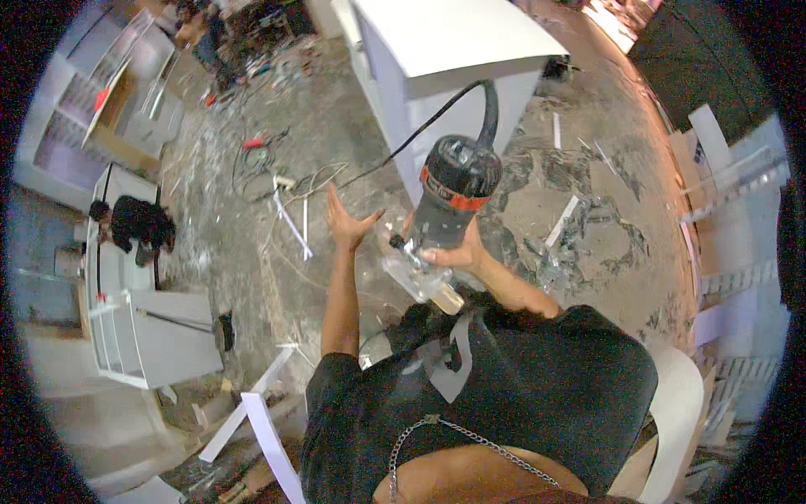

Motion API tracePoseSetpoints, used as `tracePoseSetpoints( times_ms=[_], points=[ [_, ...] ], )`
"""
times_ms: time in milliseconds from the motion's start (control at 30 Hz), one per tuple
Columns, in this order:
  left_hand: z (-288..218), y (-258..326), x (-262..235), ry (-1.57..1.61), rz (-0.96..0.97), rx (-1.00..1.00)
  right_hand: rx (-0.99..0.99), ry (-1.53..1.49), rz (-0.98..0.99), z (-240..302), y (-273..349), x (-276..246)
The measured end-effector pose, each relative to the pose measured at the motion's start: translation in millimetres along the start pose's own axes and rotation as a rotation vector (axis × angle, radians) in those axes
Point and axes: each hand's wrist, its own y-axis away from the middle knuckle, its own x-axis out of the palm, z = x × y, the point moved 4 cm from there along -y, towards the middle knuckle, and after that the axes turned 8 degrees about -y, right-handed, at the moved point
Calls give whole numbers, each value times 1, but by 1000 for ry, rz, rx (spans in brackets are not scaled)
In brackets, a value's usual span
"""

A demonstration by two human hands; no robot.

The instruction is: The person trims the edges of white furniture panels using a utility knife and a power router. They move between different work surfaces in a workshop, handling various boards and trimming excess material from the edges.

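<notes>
My right hand grips a black trim router with a red band round its body and a clear base at its lower end. The tool is tilted and held in the air in front of my chest. Its black cord runs up and left toward the floor. Just left of the router's base, my left hand is raised with its fingers spread and nothing in it.
A white cabinet stands just beyond the router. At the left, a person in black crouches by another white cabinet. White strips, cables and scraps litter the concrete floor; white panels lean at the right.
</notes>
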Motion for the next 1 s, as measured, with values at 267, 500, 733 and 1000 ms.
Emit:
tracePoseSetpoints(
  times_ms=[267, 500, 733, 1000],
  points=[
    [-237, -1, 169, -176, 204, 285, 262, 354, -208, 26, 211, -273],
    [-253, 3, 210, -290, 274, 107, 287, 378, -127, 187, 276, -331],
    [-276, 82, 224, -24, 663, 132, 0, 348, -561, 223, 350, -413],
    [-313, 222, 240, 301, 710, 274, -183, -167, -679, 234, 249, -281]
  ],
)
